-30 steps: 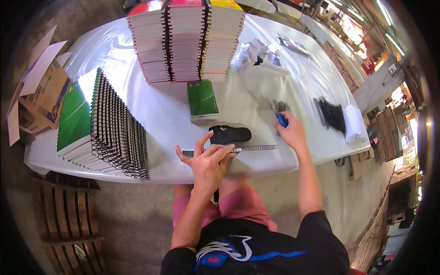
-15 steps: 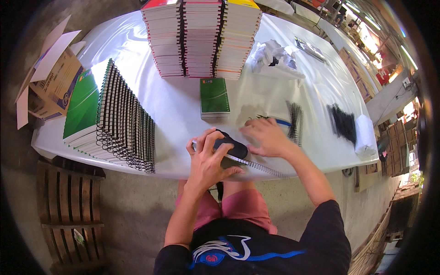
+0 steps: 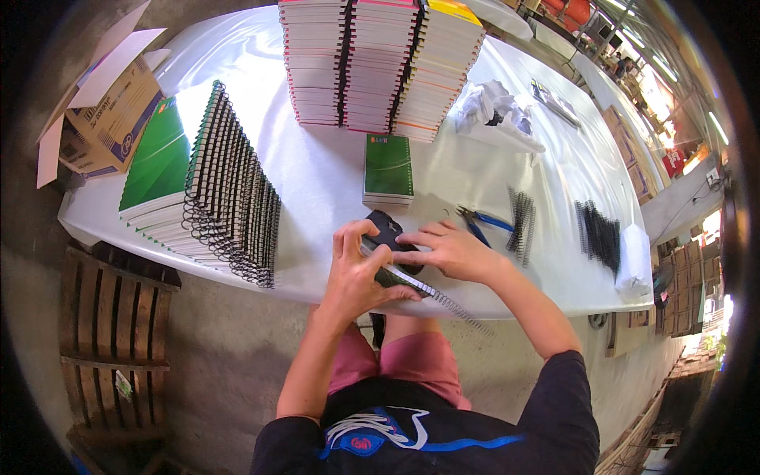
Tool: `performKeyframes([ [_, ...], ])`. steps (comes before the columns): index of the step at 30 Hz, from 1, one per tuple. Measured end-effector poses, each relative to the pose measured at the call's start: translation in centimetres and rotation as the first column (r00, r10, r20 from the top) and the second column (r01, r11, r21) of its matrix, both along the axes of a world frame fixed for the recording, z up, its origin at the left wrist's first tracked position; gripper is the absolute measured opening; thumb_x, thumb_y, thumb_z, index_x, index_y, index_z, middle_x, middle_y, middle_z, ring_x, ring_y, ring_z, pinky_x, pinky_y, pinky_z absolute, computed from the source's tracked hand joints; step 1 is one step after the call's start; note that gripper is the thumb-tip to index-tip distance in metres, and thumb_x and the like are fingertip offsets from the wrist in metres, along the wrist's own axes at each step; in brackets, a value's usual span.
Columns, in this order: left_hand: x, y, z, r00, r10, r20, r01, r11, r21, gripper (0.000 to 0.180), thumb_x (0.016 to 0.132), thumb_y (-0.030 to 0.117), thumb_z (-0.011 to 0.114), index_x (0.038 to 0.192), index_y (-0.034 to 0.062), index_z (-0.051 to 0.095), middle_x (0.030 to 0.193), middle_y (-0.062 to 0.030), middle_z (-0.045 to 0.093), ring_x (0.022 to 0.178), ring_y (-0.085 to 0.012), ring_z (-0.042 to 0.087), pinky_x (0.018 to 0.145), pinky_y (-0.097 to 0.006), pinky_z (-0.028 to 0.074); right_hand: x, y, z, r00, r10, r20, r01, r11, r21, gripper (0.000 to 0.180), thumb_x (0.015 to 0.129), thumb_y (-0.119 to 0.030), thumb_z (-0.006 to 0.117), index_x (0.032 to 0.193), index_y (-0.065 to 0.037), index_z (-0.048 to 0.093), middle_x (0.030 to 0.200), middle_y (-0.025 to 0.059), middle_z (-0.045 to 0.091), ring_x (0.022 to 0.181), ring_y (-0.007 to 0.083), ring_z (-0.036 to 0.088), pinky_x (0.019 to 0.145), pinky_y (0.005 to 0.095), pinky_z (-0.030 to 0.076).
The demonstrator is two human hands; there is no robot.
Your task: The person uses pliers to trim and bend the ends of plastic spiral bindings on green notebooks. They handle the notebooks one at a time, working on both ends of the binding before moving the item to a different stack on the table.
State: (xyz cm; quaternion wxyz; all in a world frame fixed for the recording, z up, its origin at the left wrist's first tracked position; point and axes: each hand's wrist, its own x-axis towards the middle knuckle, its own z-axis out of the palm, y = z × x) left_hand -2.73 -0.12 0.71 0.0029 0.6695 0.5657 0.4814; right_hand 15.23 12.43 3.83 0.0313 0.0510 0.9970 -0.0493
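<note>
My left hand (image 3: 356, 265) grips a small notebook (image 3: 405, 276) by its edges, thumb below and fingers bent over the top. Its white page edge and a strip of green cover show. From that edge a dark spiral coil (image 3: 459, 314) trails toward the table's front edge. Against the notebook's far side stands a black rounded device (image 3: 385, 228), partly hidden by my fingers. My right hand (image 3: 451, 252) reaches over from the right with fingers stretched out, their tips at the device and notebook. Whether they press on either, I cannot tell. Blue-handled pliers (image 3: 484, 219) lie just beyond it.
One green notebook (image 3: 388, 170) lies ahead, before tall stacks of bound books (image 3: 380, 71). Coil-bound green notebooks (image 3: 229, 190) lean at left, near an open carton (image 3: 111, 119). Loose coils (image 3: 520, 226), more coils (image 3: 598, 236), a white roll (image 3: 633, 261) and crumpled wrapping (image 3: 495, 115) sit right.
My right hand has moved left from beside the pliers to the device and notebook, uncovering the pliers. The left hand keeps its hold, and the coil's free end hangs lower. The whole view has shifted slightly.
</note>
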Motion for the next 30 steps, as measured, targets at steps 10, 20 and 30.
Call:
performKeyframes([
  [10, 0.9, -0.3, -1.2, 0.984, 0.061, 0.168, -0.058, 0.998, -0.025, 0.060, 0.042, 0.047, 0.087, 0.070, 0.0066, 0.053, 0.116, -0.0174, 0.038, 0.107, -0.0356, 0.036, 0.082, -0.045, 0.038, 1.3, -2.9, -0.5, 0.810, -0.465, -0.358, -0.348, 0.110, -0.931, 0.028, 0.082, -0.018, 0.059, 0.106, -0.008, 0.049, 0.129, 0.0182, 0.046, 0.120, 0.0251, 0.045, 0.101, 0.0376, 0.033],
  [20, 0.7, 0.4, -1.3, 0.979, -0.011, 0.203, 0.014, 1.000, -0.015, 0.061, 0.040, 0.047, 0.088, 0.071, 0.0073, 0.053, 0.117, -0.0165, 0.038, 0.104, -0.0330, 0.035, 0.078, -0.042, 0.038, 2.4, -3.6, -2.9, 0.698, -0.664, -0.269, -0.440, -0.101, -0.892, 0.044, 0.073, 0.008, 0.051, 0.115, -0.002, 0.058, 0.113, 0.0202, 0.061, 0.106, 0.0336, 0.059, 0.094, 0.0433, 0.045],
  [30, 0.5, 0.7, -1.4, 0.974, -0.064, 0.217, 0.071, 0.997, -0.024, 0.059, 0.042, 0.045, 0.088, 0.070, 0.0063, 0.053, 0.118, -0.0168, 0.038, 0.106, -0.0334, 0.034, 0.081, -0.043, 0.039, 2.2, -2.9, 0.1, 0.625, -0.569, -0.535, -0.342, 0.417, -0.842, 0.010, 0.067, 0.001, 0.067, 0.076, -0.001, 0.070, 0.081, 0.0156, 0.069, 0.076, 0.0240, 0.066, 0.072, 0.0321, 0.052],
])
